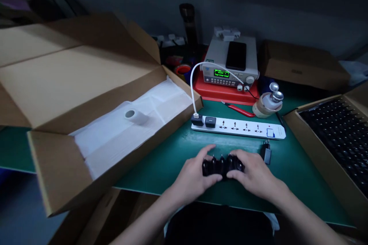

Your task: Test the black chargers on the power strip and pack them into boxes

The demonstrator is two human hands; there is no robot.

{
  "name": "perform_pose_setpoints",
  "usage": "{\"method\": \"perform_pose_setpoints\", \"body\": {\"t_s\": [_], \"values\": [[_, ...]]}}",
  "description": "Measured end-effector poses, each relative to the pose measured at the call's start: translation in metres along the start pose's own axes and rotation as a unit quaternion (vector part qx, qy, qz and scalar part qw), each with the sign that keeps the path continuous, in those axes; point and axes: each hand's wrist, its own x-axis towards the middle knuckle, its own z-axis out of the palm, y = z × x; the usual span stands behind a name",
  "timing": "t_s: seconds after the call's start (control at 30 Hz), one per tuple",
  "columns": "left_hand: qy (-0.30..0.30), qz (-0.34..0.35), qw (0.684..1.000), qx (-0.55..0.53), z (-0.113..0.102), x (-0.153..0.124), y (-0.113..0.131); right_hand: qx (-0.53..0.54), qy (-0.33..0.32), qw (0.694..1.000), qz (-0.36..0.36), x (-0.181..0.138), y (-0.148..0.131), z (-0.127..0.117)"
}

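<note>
Several black plug-in chargers (218, 166) stand in a row near the front of the green table, their metal pins showing at the back. My left hand (194, 174) closes round the left end of the row, thumb in front and index finger stretched out behind. At the right end, my right hand (251, 168) grips the row between thumb and fingers. A single black charger (267, 153) lies just beyond my right hand, pins pointing away. Behind the row is a white power strip (238, 126) holding two black chargers, one with a white cable (192, 88).
An open cardboard box (57, 183) with white lining and a roll (136, 116) stands left. A carton of black chargers (339, 130) is at right. Behind are a meter (230, 57) with a phone (236, 55), red-handled tweezers (240, 110) and a bottle (270, 101) in a tape roll.
</note>
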Motion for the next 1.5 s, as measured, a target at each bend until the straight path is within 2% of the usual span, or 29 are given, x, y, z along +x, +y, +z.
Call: {"method": "perform_pose_setpoints", "body": {"t_s": [0.07,0.1,0.17,0.27,0.37,0.43,0.53,0.6,0.7,0.8,0.9,1.0,1.1,1.23,1.37,1.5], "values": [[0.015,-0.035,0.999,-0.006,-0.011,0.01,0.002,0.03,0.063,0.996,0.062,0.005,0.004,0.003],[0.03,-0.038,0.999,0.003,-0.016,0.013,0.003,0.035,0.092,0.993,0.07,0.006,0.007,0.005],[0.061,-0.015,0.997,0.04,-0.02,0.014,0.003,0.015,0.131,0.99,0.041,0.007,0.013,0.011],[0.09,0.074,0.985,0.129,-0.016,0.011,-0.004,-0.062,0.143,0.988,-0.013,0.008,0.019,0.023],[0.131,0.18,0.949,0.226,-0.004,0.015,-0.013,-0.117,0.126,0.985,-0.023,0.014,0.018,0.032],[0.16,0.207,0.929,0.262,0.001,0.02,-0.016,-0.125,0.117,0.985,-0.022,0.015,0.014,0.031],[0.174,0.189,0.927,0.275,0.002,0.023,-0.017,-0.113,0.13,0.984,-0.047,0.001,0.012,0.014],[0.182,0.169,0.931,0.268,-0.001,0.018,-0.016,-0.119,0.177,0.975,-0.06,-0.021,0.02,-0.007],[0.206,0.148,0.936,0.243,-0.002,0.008,-0.016,-0.186,0.247,0.951,-0.003,-0.057,0.047,-0.035],[0.215,0.156,0.933,0.245,0.003,0.006,-0.018,-0.216,0.213,0.951,0.055,-0.073,0.073,-0.041],[0.223,0.17,0.921,0.27,0.01,0.01,-0.018,-0.177,0.145,0.973,0.031,-0.06,0.079,-0.024],[0.233,0.172,0.915,0.279,0.012,0.013,-0.018,-0.148,0.095,0.984,0.012,-0.034,0.064,-0.003],[0.232,0.181,0.91,0.292,0.008,0.013,-0.017,-0.142,0.068,0.987,0.027,-0.013,0.045,0.005],[0.233,0.187,0.906,0.299,0.006,0.012,-0.019,-0.181,0.041,0.982,0.047,-0.003,0.026,0.0],[0.237,0.169,0.905,0.311,0.008,0.012,-0.019,-0.256,0.01,0.966,0.019,0.004,0.015,-0.011],[0.228,0.165,0.91,0.304,0.008,0.01,-0.02,-0.252,-0.003,0.968,-0.014,0.004,0.018,-0.023]]}}
